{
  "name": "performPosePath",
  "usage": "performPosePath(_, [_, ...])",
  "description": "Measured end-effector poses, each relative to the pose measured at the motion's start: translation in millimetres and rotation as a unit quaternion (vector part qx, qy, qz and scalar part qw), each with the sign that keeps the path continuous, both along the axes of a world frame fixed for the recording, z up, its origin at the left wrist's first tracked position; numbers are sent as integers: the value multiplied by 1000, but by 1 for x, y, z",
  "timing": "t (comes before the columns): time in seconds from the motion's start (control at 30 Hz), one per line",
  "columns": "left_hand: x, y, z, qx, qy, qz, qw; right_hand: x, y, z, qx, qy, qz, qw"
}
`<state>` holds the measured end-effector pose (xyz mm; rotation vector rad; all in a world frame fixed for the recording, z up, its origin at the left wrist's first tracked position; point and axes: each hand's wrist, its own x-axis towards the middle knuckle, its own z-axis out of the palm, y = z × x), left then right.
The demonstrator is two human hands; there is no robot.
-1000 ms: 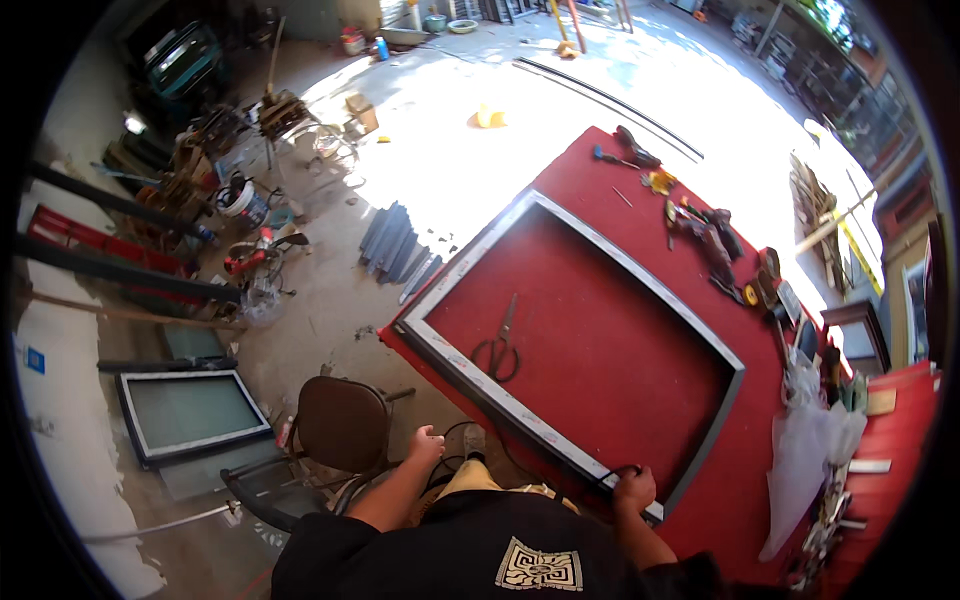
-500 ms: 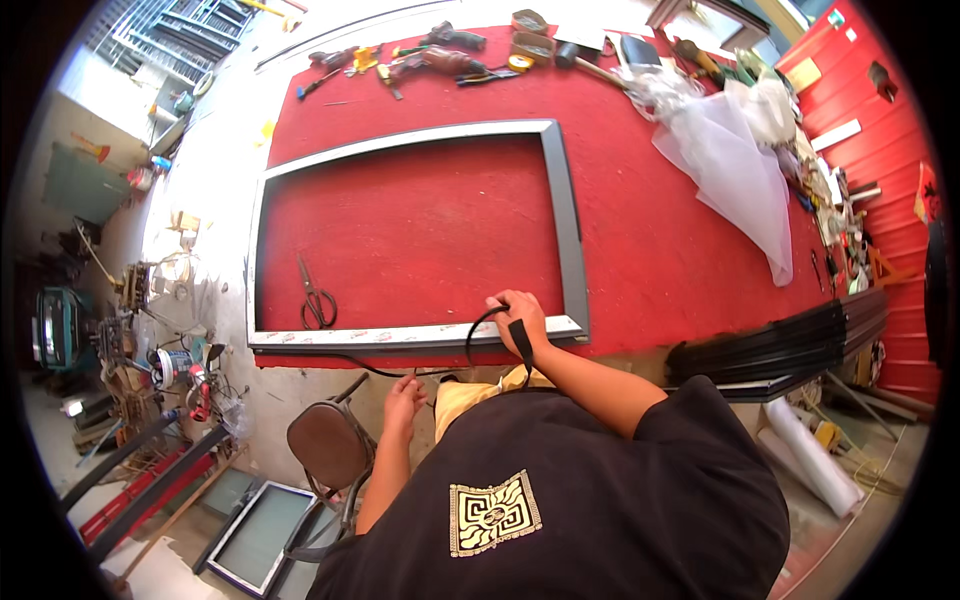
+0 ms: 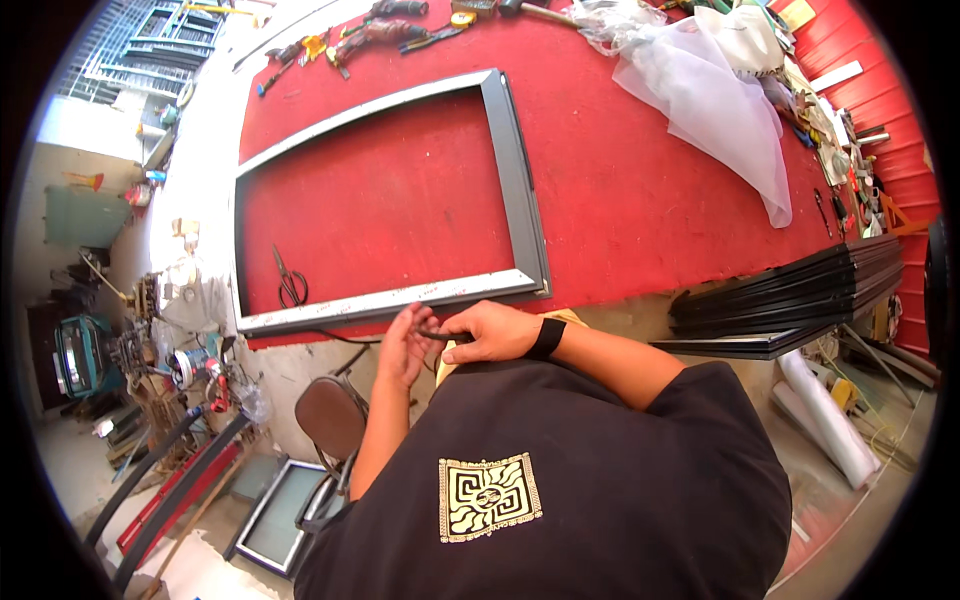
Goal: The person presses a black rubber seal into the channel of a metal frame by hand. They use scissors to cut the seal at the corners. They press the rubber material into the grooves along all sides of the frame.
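At lower centre, the left hand (image 3: 403,345) and right hand (image 3: 490,332) are both pinching a black rubber strip (image 3: 440,337), grips closed, beside the grey frame's (image 3: 380,303) near rail; seating appears barely begun.

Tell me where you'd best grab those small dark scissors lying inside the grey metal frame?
Probably by the looped handles of the small dark scissors, which lie nearest the table's front edge, coming from that near side, where the left hand is. The blades point away, toward the middle of the grey metal frame.
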<state>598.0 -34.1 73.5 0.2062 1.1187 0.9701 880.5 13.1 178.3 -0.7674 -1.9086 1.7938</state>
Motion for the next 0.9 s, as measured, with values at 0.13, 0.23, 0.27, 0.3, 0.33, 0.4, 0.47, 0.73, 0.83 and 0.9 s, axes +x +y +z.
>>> performPosePath(0.13, [-12,-10,3,-40,-47,159,985,22,10,31,14,14,74,997])
performPosePath(0.23, [-16,-15,6,-17,-147,232,961,44,20,54,34,26,116,992])
performPosePath(0.27, [-20,-17,-1,-14,-170,253,952,53,24,52,27,42,137,989])
performPosePath(0.3, [-28,-29,3,-2,-177,290,940,63,29,58,32,70,140,987])
performPosePath(0.33, [-30,-32,3,-14,-156,346,925,66,34,65,25,80,132,988])
performPosePath(0.4, [-44,-37,0,-30,-146,419,896,84,43,66,13,53,112,992])
performPosePath(0.47, [-61,-43,-4,-27,-140,468,872,100,45,62,-56,48,45,996])
performPosePath(0.73, [-98,-39,-18,-18,-87,576,813,143,60,18,-58,71,-89,992])
performPosePath(0.83, [-107,-42,-30,-16,-67,599,798,168,67,-13,-115,105,-140,978])
performPosePath(0.9, [-114,-44,-37,-32,-70,571,817,182,63,-34,-121,-35,-226,966])
